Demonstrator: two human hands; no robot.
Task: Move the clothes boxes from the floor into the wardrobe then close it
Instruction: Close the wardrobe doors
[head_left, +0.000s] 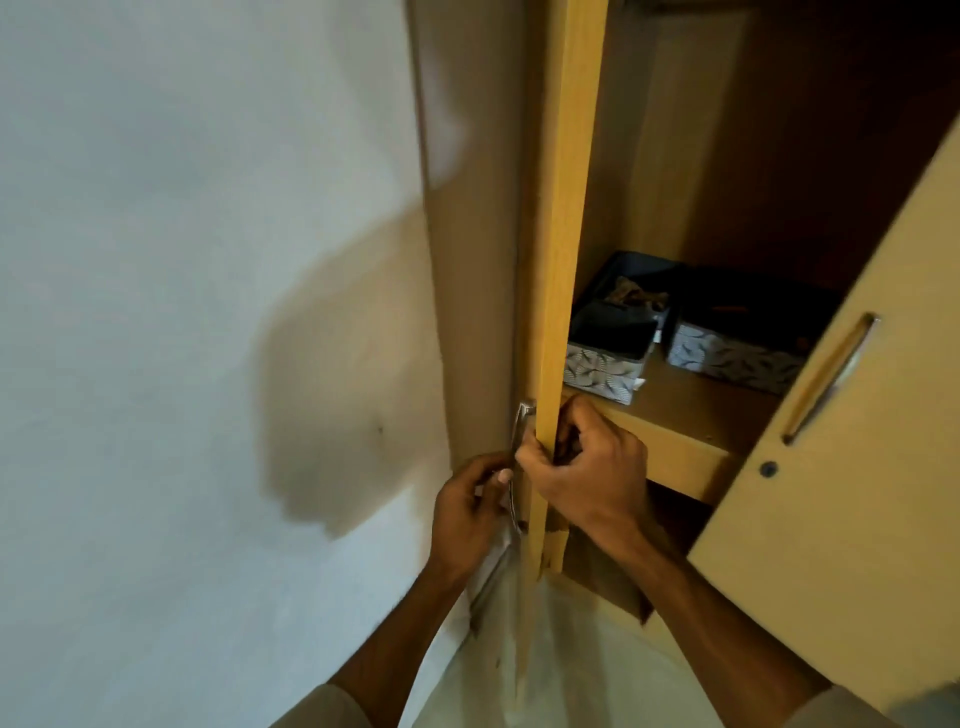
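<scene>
Two patterned grey clothes boxes stand side by side on a wardrobe shelf (691, 415): the left box (605, 364) and the right box (737, 358). The left wardrobe door (566, 208) faces me edge-on. My left hand (467, 514) is curled around its metal handle (519, 431) on the outer face. My right hand (587, 467) grips the door's edge just below the shelf level. The right door (857, 415) stands partly open, and its lower corner hides part of the right box.
A white wall (182, 312) fills the left half of the view, with my shadow on it. The right door carries a long metal handle (831, 379) and a keyhole (768, 469). The left door's bottom edge is chipped. Pale floor lies below.
</scene>
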